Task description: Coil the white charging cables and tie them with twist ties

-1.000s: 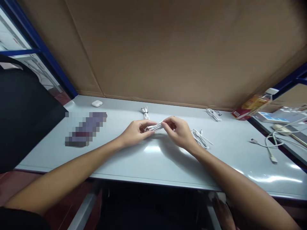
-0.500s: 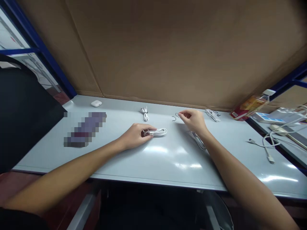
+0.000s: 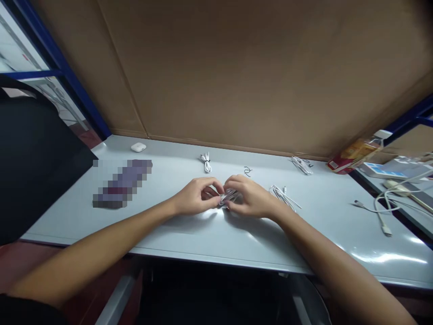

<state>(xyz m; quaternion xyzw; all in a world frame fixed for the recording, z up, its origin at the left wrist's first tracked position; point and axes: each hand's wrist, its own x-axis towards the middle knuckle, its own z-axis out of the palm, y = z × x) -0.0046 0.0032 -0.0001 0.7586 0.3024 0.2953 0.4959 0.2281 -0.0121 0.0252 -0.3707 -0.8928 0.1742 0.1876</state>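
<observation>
A coiled white cable [image 3: 229, 197] is held between my two hands just above the middle of the table. My left hand [image 3: 198, 197] is closed on its left end, thumb and fingertips pinching it. My right hand [image 3: 248, 197] curls around the right part of the coil and partly hides it. Whether a tie is in those right fingers I cannot make out. Behind my hands lie thin black twist ties [image 3: 248, 171]. A second coiled white cable [image 3: 283, 197] lies beside my right wrist, and a bundled cable with a dark tie [image 3: 206, 163] lies farther back.
Another coiled white cable [image 3: 302, 165] lies near the cardboard wall [image 3: 237, 81]. A white earbud case [image 3: 138, 147] and a blurred-out purple object [image 3: 123, 183] are on the left. At the right stand a drink bottle [image 3: 355, 152] and loose white cables [image 3: 382, 207].
My right hand has moved from the twist ties, left and nearer, to the cable in my left hand. The coil beside my right wrist is now more exposed.
</observation>
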